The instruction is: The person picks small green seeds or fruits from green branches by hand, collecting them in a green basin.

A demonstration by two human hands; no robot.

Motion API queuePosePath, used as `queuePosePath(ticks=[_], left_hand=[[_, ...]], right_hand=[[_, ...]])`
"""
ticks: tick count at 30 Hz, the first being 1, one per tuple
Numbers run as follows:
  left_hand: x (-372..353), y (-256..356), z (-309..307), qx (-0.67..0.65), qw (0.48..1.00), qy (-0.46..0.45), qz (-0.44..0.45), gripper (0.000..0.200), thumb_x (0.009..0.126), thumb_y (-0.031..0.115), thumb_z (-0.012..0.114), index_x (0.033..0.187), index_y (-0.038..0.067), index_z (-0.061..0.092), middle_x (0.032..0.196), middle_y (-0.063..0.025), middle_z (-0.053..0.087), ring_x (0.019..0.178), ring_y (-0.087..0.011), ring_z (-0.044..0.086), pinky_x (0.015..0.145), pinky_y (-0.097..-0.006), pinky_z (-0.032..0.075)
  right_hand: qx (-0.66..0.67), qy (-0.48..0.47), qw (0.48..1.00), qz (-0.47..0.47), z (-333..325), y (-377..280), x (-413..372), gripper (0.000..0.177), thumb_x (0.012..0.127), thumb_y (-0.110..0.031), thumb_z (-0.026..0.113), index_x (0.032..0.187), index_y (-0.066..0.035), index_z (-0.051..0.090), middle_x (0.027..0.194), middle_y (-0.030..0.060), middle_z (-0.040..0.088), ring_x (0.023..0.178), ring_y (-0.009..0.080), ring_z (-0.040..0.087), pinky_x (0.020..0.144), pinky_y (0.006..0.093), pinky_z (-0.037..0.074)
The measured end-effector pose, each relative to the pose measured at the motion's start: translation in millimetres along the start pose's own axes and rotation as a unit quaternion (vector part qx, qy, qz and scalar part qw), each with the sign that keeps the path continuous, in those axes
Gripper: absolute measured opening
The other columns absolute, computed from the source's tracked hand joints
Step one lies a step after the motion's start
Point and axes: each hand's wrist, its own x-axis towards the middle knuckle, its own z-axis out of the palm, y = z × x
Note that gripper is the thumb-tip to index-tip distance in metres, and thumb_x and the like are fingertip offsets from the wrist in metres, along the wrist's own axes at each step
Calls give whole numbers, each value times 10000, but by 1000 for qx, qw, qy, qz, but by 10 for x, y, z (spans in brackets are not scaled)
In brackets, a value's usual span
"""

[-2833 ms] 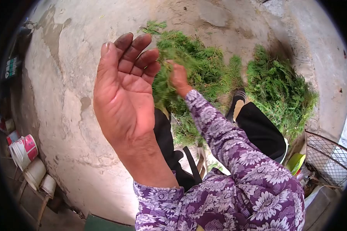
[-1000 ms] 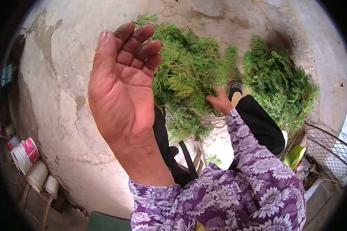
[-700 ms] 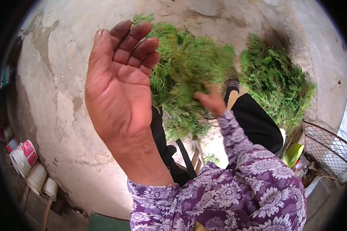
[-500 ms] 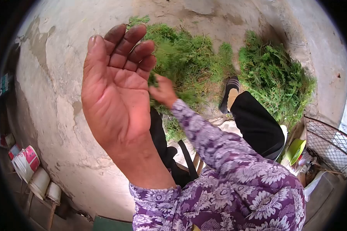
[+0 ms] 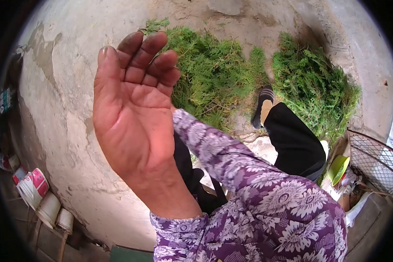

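My left hand (image 5: 135, 105) is raised close to the camera, palm towards me, with its fingers slightly curled and nothing in it. Behind it, my right arm in a purple floral sleeve (image 5: 222, 146) reaches across to the left. Only a sliver of my right hand (image 5: 174, 108) shows past the edge of the left palm; its fingers are hidden. Beyond both hands, a spread of green, feathery conifer sprigs (image 5: 205, 74) lies on the ground. A second, denser pile of sprigs (image 5: 312, 87) lies to the right.
My foot in a dark shoe (image 5: 263, 102) stands between the two piles. White buckets (image 5: 48, 208) sit at the lower left. A yellow-green bowl (image 5: 337, 170) and a wire mesh panel (image 5: 375, 153) are at the right. The concrete ground (image 5: 74, 144) is cracked and patchy.
My right hand has moved left and out of sight behind my left hand; half a second ago it was visible at the sprigs with some greenery at its fingers. My left hand has hardly moved.
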Motion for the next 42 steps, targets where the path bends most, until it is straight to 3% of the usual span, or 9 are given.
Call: queuePosePath(ticks=[4,8,10,16,23,25,30,36,42], left_hand=[[-5,21,-19,0,1000,1,9,389,894,271,397,1103,-54,438,1089,-174,499,917,-217,511,812,-343,415],[-19,5,-7,4,1000,14,8,387,893,272,401,1103,-52,440,1081,-176,503,916,-219,511,806,-339,424],[-22,-14,7,12,1000,19,9,385,893,272,403,1101,-50,441,1077,-177,505,914,-219,512,805,-339,425],[8,-62,50,8,1000,14,0,377,890,270,413,1094,-44,450,1069,-174,512,905,-223,519,798,-341,430],[35,-137,120,25,1000,16,-9,370,890,274,416,1089,-35,459,1064,-169,517,904,-219,524,793,-340,433],[40,-155,128,29,999,10,-14,370,890,274,416,1090,-35,458,1061,-168,519,904,-218,524,790,-339,434],[52,-232,203,30,999,12,-19,371,889,279,419,1088,-31,461,1061,-165,524,890,-214,529,786,-340,434],[55,-304,224,39,999,3,-35,372,890,281,417,1091,-28,463,1072,-162,519,892,-212,527,788,-345,433],[44,-395,260,45,998,-5,-49,378,892,289,416,1099,-24,462,1066,-160,522,876,-212,530,786,-342,433]], right_hand=[[58,-166,984,-26,-1007,331,-25,373,648,-201,594,929,41,556,816,199,604,759,278,596,643,404,460],[130,-120,982,61,-2094,106,-144,527,700,-213,582,1154,14,443,1142,208,483,1018,276,491,880,369,383],[-131,46,990,35,-2390,654,48,637,721,-247,621,1178,106,354,1080,192,519,968,226,497,853,319,389],[85,38,994,54,-3186,943,371,719,694,-229,657,1197,129,289,1064,146,521,968,199,487,856,282,377],[9,49,998,-38,-3346,479,370,539,700,-153,616,1149,66,413,1122,169,513,953,242,530,805,297,416],[-183,118,933,-285,-3338,597,470,482,689,-109,604,1130,1,444,980,151,566,828,243,569,721,307,451],[-387,62,908,-150,-2833,348,356,520,677,-208,643,1121,-33,438,814,143,506,758,321,526,705,376,453],[-266,5,933,-241,-2606,709,532,535,683,-317,626,1099,-14,481,971,196,520,910,329,499,816,391,407],[-271,18,961,-43,-3314,1242,808,584,694,-374,611,1132,-7,490,1070,215,507,999,332,480,893,387,360]])
